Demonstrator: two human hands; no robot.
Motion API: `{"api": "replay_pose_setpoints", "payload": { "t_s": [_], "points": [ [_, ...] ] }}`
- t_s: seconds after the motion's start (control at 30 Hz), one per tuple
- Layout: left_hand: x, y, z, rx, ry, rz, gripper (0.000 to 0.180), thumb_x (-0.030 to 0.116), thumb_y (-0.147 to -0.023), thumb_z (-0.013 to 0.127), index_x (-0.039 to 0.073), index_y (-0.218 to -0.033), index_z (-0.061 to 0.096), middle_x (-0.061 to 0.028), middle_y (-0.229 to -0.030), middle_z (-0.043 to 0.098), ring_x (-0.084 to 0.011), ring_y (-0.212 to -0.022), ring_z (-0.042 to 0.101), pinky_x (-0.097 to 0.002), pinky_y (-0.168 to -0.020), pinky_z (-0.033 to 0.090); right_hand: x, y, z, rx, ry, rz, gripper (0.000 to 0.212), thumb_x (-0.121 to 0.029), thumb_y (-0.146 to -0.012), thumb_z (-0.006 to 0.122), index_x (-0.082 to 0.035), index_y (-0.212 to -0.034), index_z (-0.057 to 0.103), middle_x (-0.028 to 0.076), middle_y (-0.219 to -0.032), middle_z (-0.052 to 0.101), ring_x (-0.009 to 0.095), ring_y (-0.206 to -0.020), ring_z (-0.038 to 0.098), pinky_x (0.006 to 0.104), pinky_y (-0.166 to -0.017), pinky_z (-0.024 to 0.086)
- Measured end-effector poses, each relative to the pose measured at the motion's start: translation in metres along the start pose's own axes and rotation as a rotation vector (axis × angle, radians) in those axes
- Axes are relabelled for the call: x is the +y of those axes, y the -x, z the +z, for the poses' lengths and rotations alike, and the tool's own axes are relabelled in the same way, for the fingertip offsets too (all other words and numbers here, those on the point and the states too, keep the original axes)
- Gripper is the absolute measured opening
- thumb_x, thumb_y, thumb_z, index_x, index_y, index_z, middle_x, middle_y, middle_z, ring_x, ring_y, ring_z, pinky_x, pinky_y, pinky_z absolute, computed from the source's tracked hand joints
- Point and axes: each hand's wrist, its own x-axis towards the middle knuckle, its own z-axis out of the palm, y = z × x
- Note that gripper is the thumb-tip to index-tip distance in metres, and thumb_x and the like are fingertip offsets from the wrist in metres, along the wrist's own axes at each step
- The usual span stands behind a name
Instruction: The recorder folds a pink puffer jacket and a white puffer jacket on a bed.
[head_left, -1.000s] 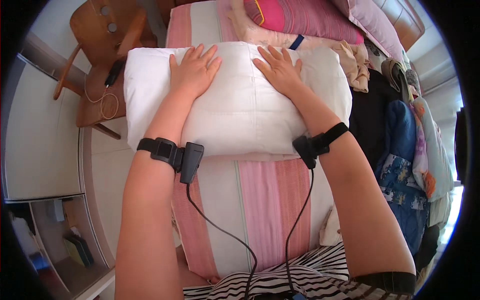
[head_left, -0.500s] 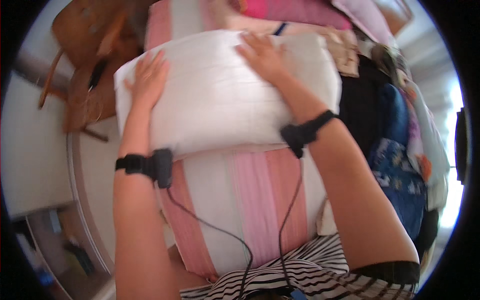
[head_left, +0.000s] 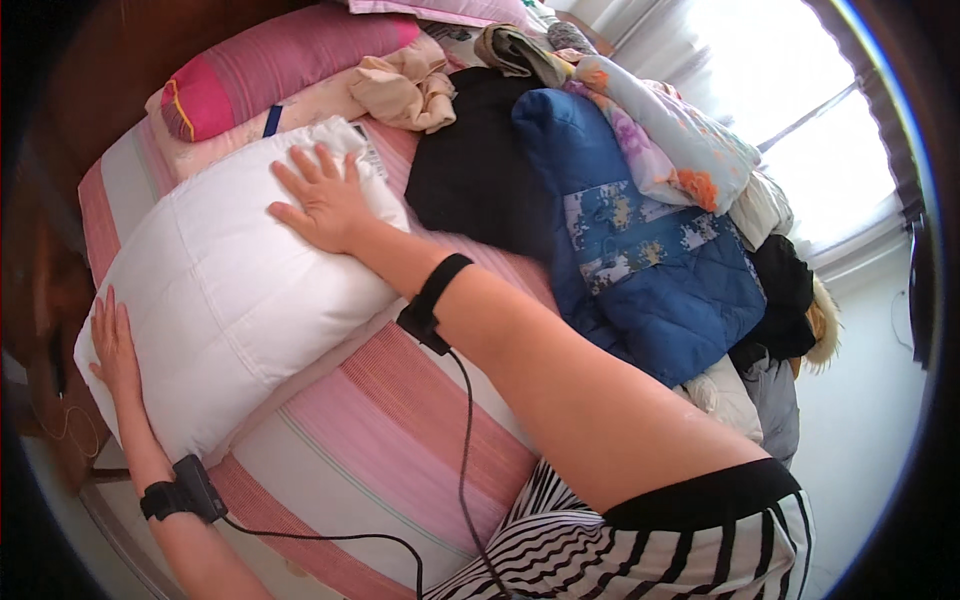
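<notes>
A puffy white folded quilt [head_left: 240, 270] with stitched seams lies across the striped bed. A small printed tag shows at its far right corner. My right hand [head_left: 325, 205] rests on top near the far right end, palm down, fingers spread. Against the left end lies my left hand [head_left: 116, 350], its fingers stretched along the side. Both hands are open, pressing on the fabric without gripping it. A black band with a cable sits on each wrist.
A pink bolster [head_left: 290, 70] lies beyond the quilt, with a crumpled beige cloth [head_left: 405, 88] beside it. To the right are a black cloth [head_left: 475, 170], a blue quilted bundle [head_left: 650, 250] and a floral bedding piece [head_left: 670, 140]. The pink-and-white striped bed cover [head_left: 380, 440] spreads nearer me.
The view has swung to the right, so the white quilt now appears further left and tilted. Both hands remain flat on it, the left now lower along its side.
</notes>
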Motion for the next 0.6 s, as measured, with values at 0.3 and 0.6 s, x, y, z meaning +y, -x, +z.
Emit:
{"api": "replay_pose_setpoints", "payload": {
  "t_s": [0.3,0.6],
  "points": [
    [0.048,0.019,-0.010,-0.152,-0.355,-0.137,0.055,0.056,-0.094,0.025,0.035,-0.146,0.021,-0.0021,-0.153,0.018,-0.0232,-0.141,0.016,-0.0685,-0.103,0.006,0.007,0.045,-0.016,0.023,0.116,0.131,0.067,-0.053,-0.092,0.032,-0.008,-0.142,0.030,0.019,-0.148,0.024,0.036,-0.137,0.021,0.0509,-0.111,0.013],
    [0.024,0.102,-0.075,-0.344,-0.345,-0.161,0.058,0.057,-0.095,0.022,0.032,-0.147,0.019,-0.0046,-0.154,0.015,-0.0240,-0.142,0.012,-0.0637,-0.106,0.001,0.038,0.259,-0.087,-0.517,0.189,0.174,0.079,-0.054,-0.087,0.047,-0.006,-0.145,0.022,0.017,-0.152,0.013,0.035,-0.140,0.015,0.0517,-0.110,0.016]
  ]
}}
